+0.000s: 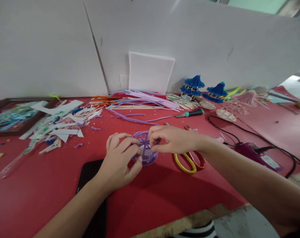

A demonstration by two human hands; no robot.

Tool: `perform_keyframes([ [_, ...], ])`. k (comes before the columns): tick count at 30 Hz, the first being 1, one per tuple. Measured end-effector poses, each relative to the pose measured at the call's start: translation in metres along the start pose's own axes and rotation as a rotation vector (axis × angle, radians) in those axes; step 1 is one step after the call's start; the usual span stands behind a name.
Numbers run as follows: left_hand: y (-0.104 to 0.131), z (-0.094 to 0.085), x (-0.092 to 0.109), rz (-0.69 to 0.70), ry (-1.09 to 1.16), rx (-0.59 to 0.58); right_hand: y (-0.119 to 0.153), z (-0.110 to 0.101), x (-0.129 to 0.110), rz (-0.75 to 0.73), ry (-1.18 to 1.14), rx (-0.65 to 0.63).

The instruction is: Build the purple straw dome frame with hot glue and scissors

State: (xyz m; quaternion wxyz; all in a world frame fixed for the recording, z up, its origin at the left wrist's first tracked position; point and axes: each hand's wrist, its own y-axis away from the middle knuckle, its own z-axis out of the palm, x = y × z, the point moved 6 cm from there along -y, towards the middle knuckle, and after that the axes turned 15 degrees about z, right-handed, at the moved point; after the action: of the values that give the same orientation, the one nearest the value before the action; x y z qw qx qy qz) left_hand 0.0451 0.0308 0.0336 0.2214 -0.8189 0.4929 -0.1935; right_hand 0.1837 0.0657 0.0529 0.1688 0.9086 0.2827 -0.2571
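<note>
A small round purple frame point(147, 162), seemingly bent from fuzzy pipe cleaners with strips crossing over its top, sits on the red tabletop between my hands. My left hand point(122, 155) grips its left side, thumb and fingers closed on the edge. From the right, my right hand point(168, 138) pinches at the frame's upper right part; the fingertips partly cover what they hold. Just right of it lie scissors with one yellow and one red handle point(186, 163), their blades partly hidden by my right forearm. Under my left wrist is a black phone point(90, 172).
Purple pipe cleaners point(150, 99) lie in a bundle before a white paper stack point(151, 72). A utility knife point(189, 113) lies nearby. Blue-roofed models point(193, 86) stand at back right, near a corded purple device point(259, 157). Paper scraps point(65, 125) and a brown tray point(41, 115) are left.
</note>
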Motion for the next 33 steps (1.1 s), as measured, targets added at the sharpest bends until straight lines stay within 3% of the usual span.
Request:
perform_keyframes([
  [7,0.001,-0.001,-0.002,-0.002,-0.001,0.01,0.001,0.004,0.02,-0.021,-0.388,-0.024],
  [13,0.002,-0.002,-0.002,0.002,0.003,0.022,0.004,0.006,0.027,-0.07,-0.516,-0.014],
  [20,0.004,-0.005,-0.003,0.023,-0.016,0.088,0.015,0.01,0.008,-0.163,-0.211,0.209],
  [26,0.004,-0.004,-0.001,0.04,-0.022,0.089,0.025,0.013,-0.001,-0.116,0.089,0.254],
  [29,0.004,-0.002,-0.003,0.016,-0.032,0.083,0.022,0.008,-0.002,-0.127,0.194,0.221],
  [33,0.004,0.0,-0.004,0.023,-0.056,0.075,0.012,0.01,-0.014,-0.189,0.423,0.081],
])
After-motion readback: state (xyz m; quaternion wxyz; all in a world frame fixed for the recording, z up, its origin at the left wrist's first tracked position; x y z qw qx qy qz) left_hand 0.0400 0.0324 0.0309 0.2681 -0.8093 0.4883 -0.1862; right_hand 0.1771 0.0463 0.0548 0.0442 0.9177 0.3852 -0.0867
